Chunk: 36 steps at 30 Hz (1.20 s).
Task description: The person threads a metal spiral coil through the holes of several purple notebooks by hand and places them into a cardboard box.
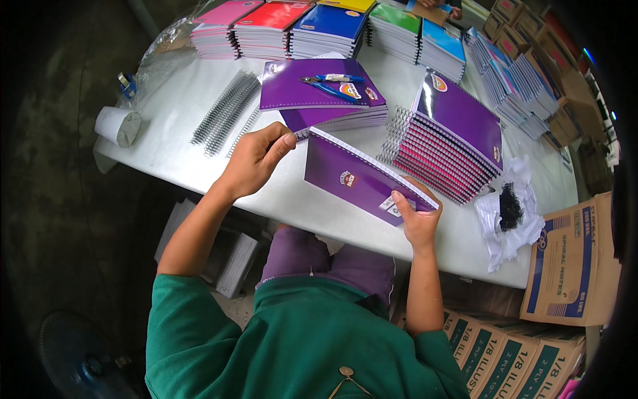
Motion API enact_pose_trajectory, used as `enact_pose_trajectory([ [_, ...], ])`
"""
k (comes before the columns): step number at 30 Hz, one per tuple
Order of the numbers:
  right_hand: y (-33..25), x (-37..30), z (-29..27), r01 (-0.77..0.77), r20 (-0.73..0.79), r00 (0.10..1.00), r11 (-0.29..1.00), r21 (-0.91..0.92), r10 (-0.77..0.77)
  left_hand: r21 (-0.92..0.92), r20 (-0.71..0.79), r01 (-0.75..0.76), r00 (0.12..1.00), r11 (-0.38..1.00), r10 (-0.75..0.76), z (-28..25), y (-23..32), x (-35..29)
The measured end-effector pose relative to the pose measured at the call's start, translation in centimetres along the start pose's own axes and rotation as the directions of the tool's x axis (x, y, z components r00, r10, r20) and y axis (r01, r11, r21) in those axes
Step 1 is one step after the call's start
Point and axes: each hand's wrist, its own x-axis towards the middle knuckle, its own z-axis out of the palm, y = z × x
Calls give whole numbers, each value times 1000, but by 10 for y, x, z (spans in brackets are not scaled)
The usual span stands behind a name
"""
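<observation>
White table (173,156), purple spiral notebook (362,178), tilted, glossy cover

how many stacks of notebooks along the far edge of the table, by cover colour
pink-topped stack: 1
red-topped stack: 1
blue-topped stack: 1
yellow-topped stack: 1
green-topped stack: 1
light blue-topped stack: 1
total: 6

I held a purple notebook (359,176) tilted above the white table's (173,153) near edge, my right hand (417,216) gripping its lower corner, my left hand (256,159) pinching its upper spiral end. Wire coils (222,113) lay toward the left edge.
</observation>
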Motion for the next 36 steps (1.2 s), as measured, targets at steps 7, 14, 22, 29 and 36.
enact_pose_trajectory([
  [7, 3, -6, -4, 20, 48, 999, 1000, -4, -20, 196, -102, -47, 992, 980, 68, 6, 14, 0],
  [14, -2, -7, -1, 11, 38, 999, 1000, 19, -12, 471, -157, -222, 931, 854, 329, 10, 10, -2],
  [22, -1, -3, -5, 135, 162, 978, 991, -4, -133, -260, -101, 45, 992, 965, -74, 19, -3, 3],
  [29, 2, 0, -13, 143, 239, 960, 989, 36, -148, -313, 157, 47, 988, 949, 3, -21, 15, 17],
  [36, 6, -6, -10, 21, 227, 973, 999, 27, -26, 218, 430, -185, 900, 958, 75, -37, 47, 29],
])
